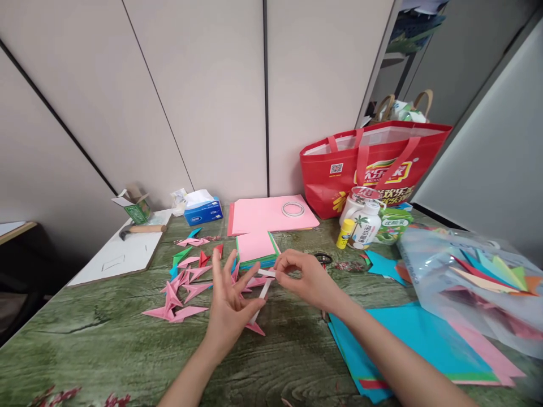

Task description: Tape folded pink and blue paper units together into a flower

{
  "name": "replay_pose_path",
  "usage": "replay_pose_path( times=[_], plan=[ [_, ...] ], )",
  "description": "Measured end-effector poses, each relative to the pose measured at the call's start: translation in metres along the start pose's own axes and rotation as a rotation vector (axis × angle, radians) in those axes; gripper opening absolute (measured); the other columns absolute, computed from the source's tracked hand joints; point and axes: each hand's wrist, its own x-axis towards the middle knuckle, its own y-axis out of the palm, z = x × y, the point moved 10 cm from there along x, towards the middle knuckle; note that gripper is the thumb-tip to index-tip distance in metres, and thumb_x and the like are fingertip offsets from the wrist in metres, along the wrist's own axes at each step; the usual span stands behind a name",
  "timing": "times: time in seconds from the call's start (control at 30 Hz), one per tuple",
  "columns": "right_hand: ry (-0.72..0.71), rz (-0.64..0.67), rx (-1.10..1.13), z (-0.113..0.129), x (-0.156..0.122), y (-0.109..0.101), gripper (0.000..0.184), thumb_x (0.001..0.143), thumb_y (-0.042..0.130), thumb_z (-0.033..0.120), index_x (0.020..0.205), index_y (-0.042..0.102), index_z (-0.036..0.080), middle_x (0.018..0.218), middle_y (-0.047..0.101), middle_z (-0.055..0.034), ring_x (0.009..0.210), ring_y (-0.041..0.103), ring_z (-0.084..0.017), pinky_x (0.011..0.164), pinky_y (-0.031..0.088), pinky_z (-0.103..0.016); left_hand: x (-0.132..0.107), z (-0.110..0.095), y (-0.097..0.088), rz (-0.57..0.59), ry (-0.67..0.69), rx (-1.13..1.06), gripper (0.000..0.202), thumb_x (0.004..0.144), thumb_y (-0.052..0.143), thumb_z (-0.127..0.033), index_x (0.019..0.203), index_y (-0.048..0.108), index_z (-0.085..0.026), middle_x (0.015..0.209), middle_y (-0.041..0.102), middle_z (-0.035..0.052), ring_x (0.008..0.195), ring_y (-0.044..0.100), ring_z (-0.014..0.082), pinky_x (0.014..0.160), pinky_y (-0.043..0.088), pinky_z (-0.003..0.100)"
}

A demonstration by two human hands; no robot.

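My left hand [228, 311] has its thumb and a finger closed on a pink folded paper piece [256, 328], with its other fingers raised. White tape strips [265, 289] run along the edges of that piece. Between thumb and forefinger, my right hand [306, 278] pinches the end of a thin white tape strip [267, 273] at the piece's upper right. Part of the pink piece is hidden behind my left fingers. More pink folded paper points [172, 302] lie just left of my left hand, some overlapping. Beyond both hands sits a stack of small square papers [257, 246].
Large pink sheets [258, 213] with a tape roll [293, 210] lie by the wall. A yellow glue stick [345, 233], white bottle [365, 225] and red bag [322, 186] stand right. Blue sheets [407, 339] lie near my right forearm. A hammer [144, 229] rests on a white board [123, 257].
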Motion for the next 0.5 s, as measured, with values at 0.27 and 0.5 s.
replay_pose_path(
  times=[0.27,0.5],
  plan=[
    [0.099,0.02,0.274,-0.013,0.009,-0.008,0.015,0.076,0.055,0.031,0.079,0.049,0.018,0.074,0.057,-0.0002,0.069,0.056,-0.013,0.064,0.045,-0.026,0.0,0.013,-0.001,0.014,-0.036,0.074,0.1,0.068,0.067,-0.017,0.134,-0.001,-0.05,0.148,0.008,0.0078,0.121,0.042,0.0324,0.065,0.056,0.029],
    [0.121,0.104,0.242,-0.036,0.008,0.025,0.019,0.075,0.055,0.023,0.09,0.043,0.019,0.09,0.06,-0.0037,0.08,0.058,-0.013,0.071,0.049,-0.03,0.015,-0.028,-0.043,-0.15,0.198,0.693,0.093,0.073,0.057,-0.013,0.138,-0.004,-0.04,0.145,0.019,0.0122,0.096,0.062,0.0221,0.085,0.047,0.041]
  ],
)
